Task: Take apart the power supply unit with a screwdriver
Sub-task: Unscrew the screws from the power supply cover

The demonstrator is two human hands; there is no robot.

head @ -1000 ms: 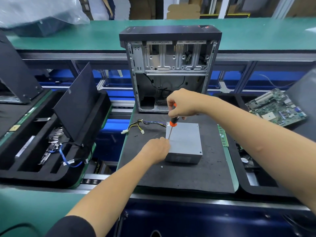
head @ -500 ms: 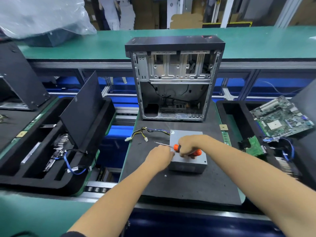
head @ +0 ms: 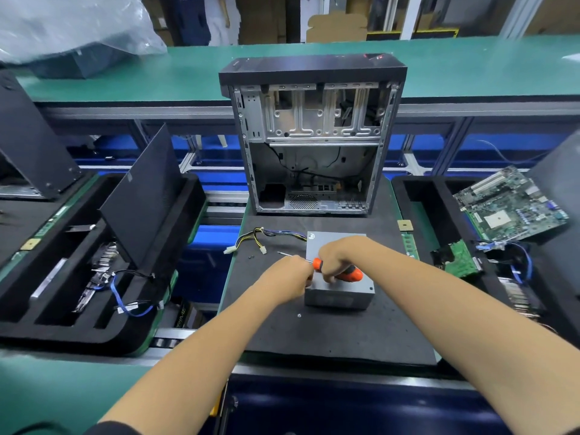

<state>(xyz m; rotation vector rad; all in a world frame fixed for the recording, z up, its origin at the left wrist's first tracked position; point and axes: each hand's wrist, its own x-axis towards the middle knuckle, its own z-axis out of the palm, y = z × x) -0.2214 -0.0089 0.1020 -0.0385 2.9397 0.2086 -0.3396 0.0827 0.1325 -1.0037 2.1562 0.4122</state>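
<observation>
The grey power supply unit (head: 339, 297) lies flat on the black foam mat (head: 314, 337), with its yellow and black cable bundle (head: 259, 237) trailing off to the left. My right hand (head: 337, 255) grips the orange-handled screwdriver (head: 354, 274), which lies almost level across the unit's top with its thin shaft pointing left. My left hand (head: 287, 277) is pressed against the unit's left side with fingers curled at the edge, right by the shaft. The fingertips of both hands are hidden.
An open computer case (head: 314, 136) stands behind the unit. Loose screws (head: 299, 315) lie on the mat. A black foam tray (head: 62, 309) with cables and a leaning black panel (head: 141, 196) sits left. A motherboard (head: 508, 208) rests on the right tray.
My right hand came down from holding the screwdriver upright at the unit's left edge and now holds it flat across the top. My left hand stayed at the unit's left side.
</observation>
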